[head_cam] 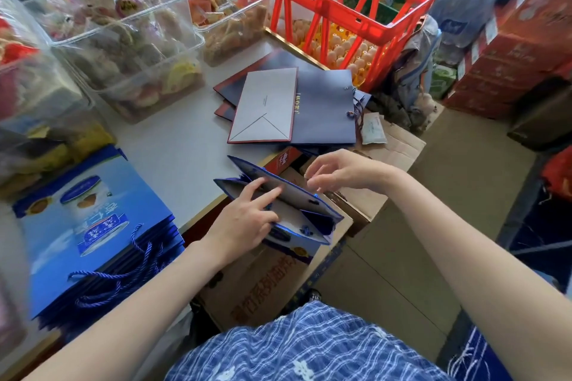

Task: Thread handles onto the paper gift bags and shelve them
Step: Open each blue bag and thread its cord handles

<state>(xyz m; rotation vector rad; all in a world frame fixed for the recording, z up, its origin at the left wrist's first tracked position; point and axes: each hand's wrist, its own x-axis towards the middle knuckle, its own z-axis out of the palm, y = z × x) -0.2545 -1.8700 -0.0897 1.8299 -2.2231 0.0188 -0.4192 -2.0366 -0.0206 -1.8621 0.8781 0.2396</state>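
Mid-frame, the left hand (247, 219) presses its straight fingers into the open mouth of the blue gift bag (278, 210), holding it spread over a cardboard box (263, 281). The right hand (337, 170) hovers just above the far rim, fingers loosely curled; can't tell if it pinches cord. I'd keep that mouth wide so the knot seats inside the hole.

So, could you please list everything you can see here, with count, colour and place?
open bag: one, blue, white inside, at the table edge, between the hands
bag stack: one pile, light blue, blue cord handles, near left on the table
flat bags: several, navy, one with its grey base showing, table centre
table: one, white
bins: at least two, clear, holding snacks, far left
crate: one, red, holding eggs, far centre
cartons: several, brown, below the table edge
boxes: stacked, red, far right
left hand: fingers inside the open bag
right hand: over the open bag's rim, grip unclear
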